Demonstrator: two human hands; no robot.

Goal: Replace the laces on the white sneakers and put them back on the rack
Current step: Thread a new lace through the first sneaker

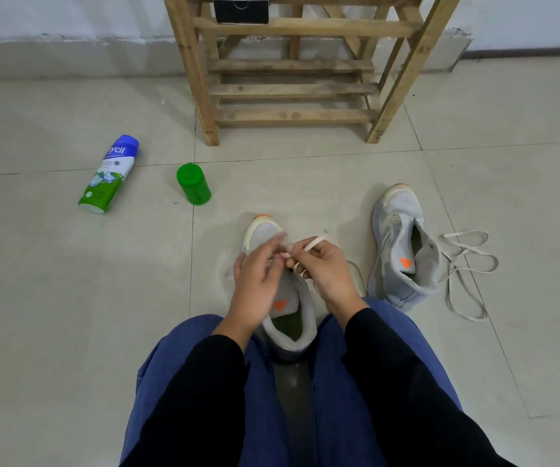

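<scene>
A sneaker [288, 318] sits on the floor [70, 298] between the person's knees. Above it the left hand [255, 281] meets the right hand [325, 271], which pinches a lace [315, 242]. A second sneaker [403, 251] stands to the right, a loose lace [467, 264] beside it. The rack [292, 89] stands ahead; a bottle [110, 175] and a container [193, 184] lie left.

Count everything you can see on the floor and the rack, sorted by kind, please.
Sneakers: 2
Laces: 2
Containers: 2
Wooden rack: 1
Black box: 1
Total: 8
</scene>
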